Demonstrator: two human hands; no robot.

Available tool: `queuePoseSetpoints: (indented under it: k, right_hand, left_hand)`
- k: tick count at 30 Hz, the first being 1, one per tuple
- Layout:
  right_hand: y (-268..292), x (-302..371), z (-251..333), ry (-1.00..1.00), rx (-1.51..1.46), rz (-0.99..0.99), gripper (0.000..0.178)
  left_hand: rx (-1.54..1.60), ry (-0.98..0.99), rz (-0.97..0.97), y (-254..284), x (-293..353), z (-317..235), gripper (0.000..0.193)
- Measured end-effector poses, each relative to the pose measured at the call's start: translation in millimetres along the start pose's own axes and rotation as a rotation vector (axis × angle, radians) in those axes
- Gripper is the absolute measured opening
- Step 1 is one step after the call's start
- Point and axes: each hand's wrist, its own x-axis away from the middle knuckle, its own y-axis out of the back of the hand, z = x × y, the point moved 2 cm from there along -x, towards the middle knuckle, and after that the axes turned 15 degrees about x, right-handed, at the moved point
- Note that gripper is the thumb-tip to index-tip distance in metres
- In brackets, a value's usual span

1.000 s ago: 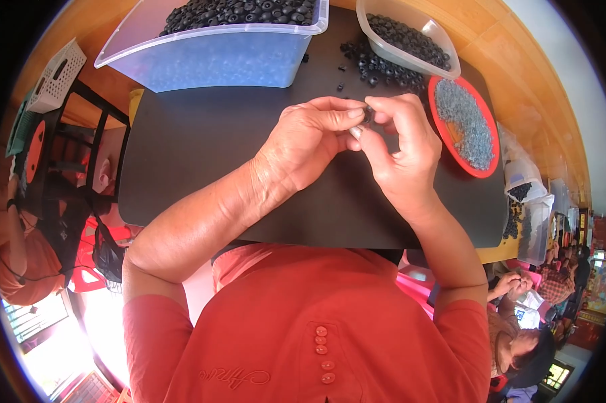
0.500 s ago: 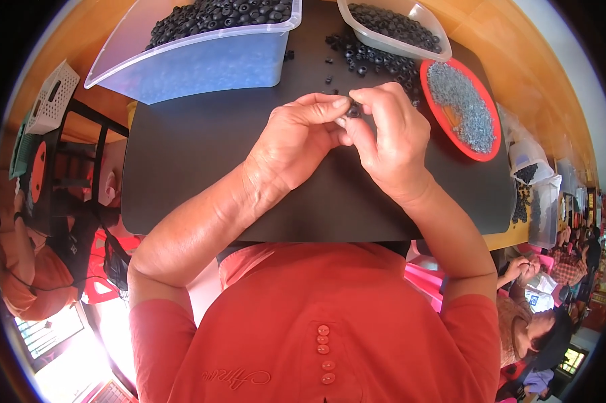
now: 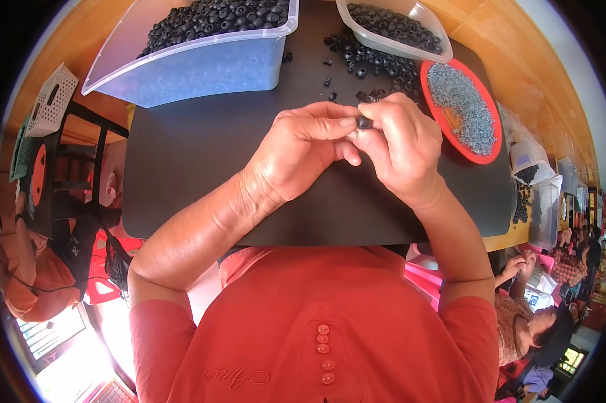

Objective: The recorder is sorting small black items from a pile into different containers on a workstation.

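Above the dark table (image 3: 189, 171), my left hand (image 3: 301, 144) and my right hand (image 3: 405, 146) meet fingertip to fingertip. Pinched between them is a small black round part (image 3: 364, 122), shiny and partly hidden by the fingers. Both hands are closed on it with thumb and forefinger. Just beyond my right hand lies a loose pile of similar black parts (image 3: 377, 62). To its right sits a red oval plate (image 3: 494, 138) holding many tiny clear bluish pieces, too small to name.
A large translucent bin (image 3: 202, 70) full of black parts stands at the far left. A smaller clear tub (image 3: 387, 43) of them is at the far right. At the left is a white perforated basket (image 3: 50, 101). Another person (image 3: 528, 322) sits to the right, near pink stools.
My hands have shifted slightly to the right with the black part between them. The part now shows its smooth rounded side; its hole faced up before.
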Motion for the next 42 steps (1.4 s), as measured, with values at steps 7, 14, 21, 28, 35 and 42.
queuePoseSetpoints:
  k: [7,14,21,28,35,42]
  right_hand:
    - [-2.8,0.3,1.1,0.020,-0.134,-0.002,0.031]
    - [-9.7,-0.1,2.9,-0.128,-0.211,0.039,0.040]
    - [-6.8,-4.1,4.2,-0.126,-0.195,0.022,0.040]
    - [-7.0,-1.4,1.4,-0.086,-0.139,0.024,0.038]
    - [4.9,-3.8,-1.2,-0.048,-0.106,-0.053,0.032]
    - [16.0,-3.3,-7.1,0.036,-0.088,-0.017,0.031]
  left_hand:
    - [-0.119,-0.091,-0.080,-3.6,3.4,0.0,0.019]
    - [-0.176,-0.184,-0.113,-7.0,8.0,-1.8,0.016]
    - [-0.244,-0.190,-0.134,-13.7,11.5,-2.7,0.016]
    - [-0.295,-0.199,-0.178,-16.0,12.6,-0.6,0.018]
    - [-0.294,-0.171,-0.168,-16.8,14.6,3.6,0.019]
    - [-0.307,-0.198,-0.120,-21.0,15.4,10.1,0.014]
